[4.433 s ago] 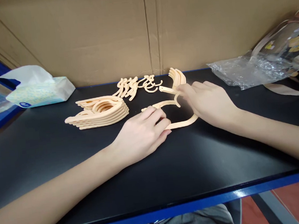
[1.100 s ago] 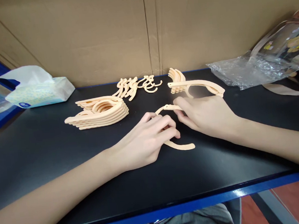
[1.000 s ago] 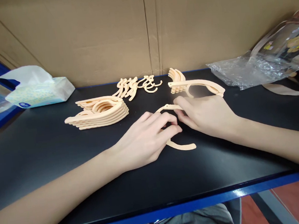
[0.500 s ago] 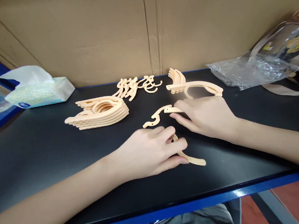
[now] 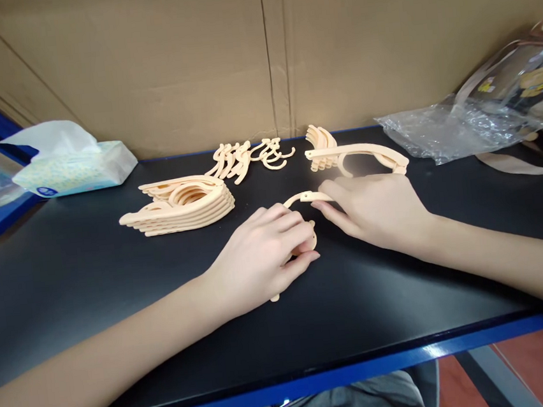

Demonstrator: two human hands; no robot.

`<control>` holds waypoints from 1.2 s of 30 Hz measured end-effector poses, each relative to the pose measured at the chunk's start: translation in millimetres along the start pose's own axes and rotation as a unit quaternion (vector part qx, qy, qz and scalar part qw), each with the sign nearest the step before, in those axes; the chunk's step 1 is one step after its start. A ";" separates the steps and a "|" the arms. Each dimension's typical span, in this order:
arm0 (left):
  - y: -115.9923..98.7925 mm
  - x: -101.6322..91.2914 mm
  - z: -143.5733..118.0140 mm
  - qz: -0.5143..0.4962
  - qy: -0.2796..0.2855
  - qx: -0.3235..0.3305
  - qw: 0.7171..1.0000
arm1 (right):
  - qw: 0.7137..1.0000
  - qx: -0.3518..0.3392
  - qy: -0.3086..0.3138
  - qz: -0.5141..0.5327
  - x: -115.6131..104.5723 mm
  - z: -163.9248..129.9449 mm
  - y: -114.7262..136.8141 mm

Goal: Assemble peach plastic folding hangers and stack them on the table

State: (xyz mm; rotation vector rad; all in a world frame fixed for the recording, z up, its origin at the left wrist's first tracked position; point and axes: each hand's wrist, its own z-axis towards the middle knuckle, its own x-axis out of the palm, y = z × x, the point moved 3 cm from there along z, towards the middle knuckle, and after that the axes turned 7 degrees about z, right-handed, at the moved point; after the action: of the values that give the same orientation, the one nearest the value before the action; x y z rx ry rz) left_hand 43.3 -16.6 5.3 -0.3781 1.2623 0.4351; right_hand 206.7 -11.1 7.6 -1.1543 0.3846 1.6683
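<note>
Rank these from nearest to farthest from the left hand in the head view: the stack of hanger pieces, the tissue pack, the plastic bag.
From the left hand:
1. Stack of hanger pieces, just beyond it to the left.
2. Tissue pack, far left at the back edge.
3. Plastic bag, far right at the back, past the right hand.

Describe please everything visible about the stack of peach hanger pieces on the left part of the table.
The stack of hanger pieces is pale peach and looks like matte plastic. Several flat, curved arms lie on one another, neatly aligned, pointed ends toward the left, with arched openings visible on top. It rests flat on the black table, in front of the tissue pack. Neither hand touches it.
</note>
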 end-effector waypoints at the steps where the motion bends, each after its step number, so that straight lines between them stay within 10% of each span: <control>1: 0.9 -0.4 0.0 -0.018 -0.001 -0.013 1.000 | 1.000 0.000 0.001 0.000 -0.3 0.2 0.0; 36: 16.5 -1.9 -2.0 -0.086 -0.102 -0.145 0.980 | 0.994 -0.068 -0.060 0.067 -9.1 -0.9 2.9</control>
State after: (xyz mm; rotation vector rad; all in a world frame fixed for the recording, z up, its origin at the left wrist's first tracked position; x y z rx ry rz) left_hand 32.8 -3.6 6.1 -0.6681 0.9587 0.4978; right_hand 204.8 -18.1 13.9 -1.1418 0.2806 1.8955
